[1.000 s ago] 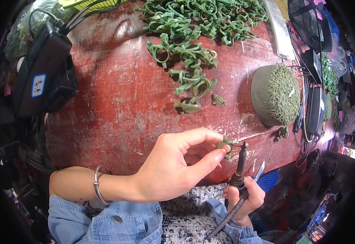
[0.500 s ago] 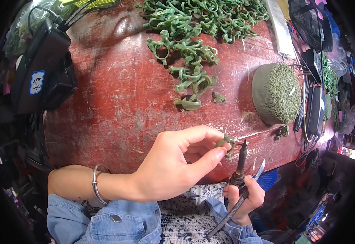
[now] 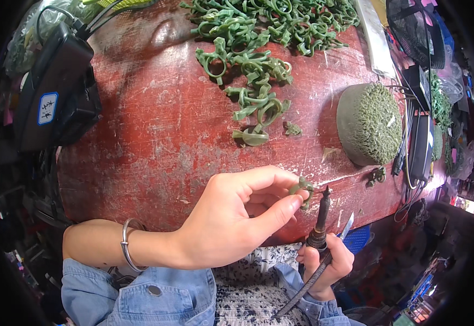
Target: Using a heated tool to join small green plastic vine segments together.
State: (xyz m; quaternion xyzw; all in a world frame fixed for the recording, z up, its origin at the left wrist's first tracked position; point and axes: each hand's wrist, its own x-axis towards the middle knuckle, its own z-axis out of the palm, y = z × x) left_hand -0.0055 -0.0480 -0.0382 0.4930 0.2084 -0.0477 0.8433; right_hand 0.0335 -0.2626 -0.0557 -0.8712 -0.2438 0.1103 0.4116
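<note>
My left hand [image 3: 228, 220] is closed, thumb and forefinger pinching a small green wax ring [image 3: 303, 187] whose far parts are partly hidden by the fingertips. Just right of it stands a soldering iron [image 3: 322, 214], tip up, gripped by my right hand [image 3: 336, 264]. A thin dark wire runs from the iron's tip towards the wax ring and seems to touch it. The iron's cord [image 3: 307, 285] trails down over my lap. From the same right hand a pointed knife blade [image 3: 347, 225] sticks up; its handle is hidden.
Many green wax rings [image 3: 269, 32] are heaped at the back of the red table [image 3: 150, 146]. A round green block [image 3: 364, 125] sits right, near wax bits [image 3: 377, 176] and cables. Far left stands a black device [image 3: 57, 92]. A black mesh basket [image 3: 419, 38] is back right.
</note>
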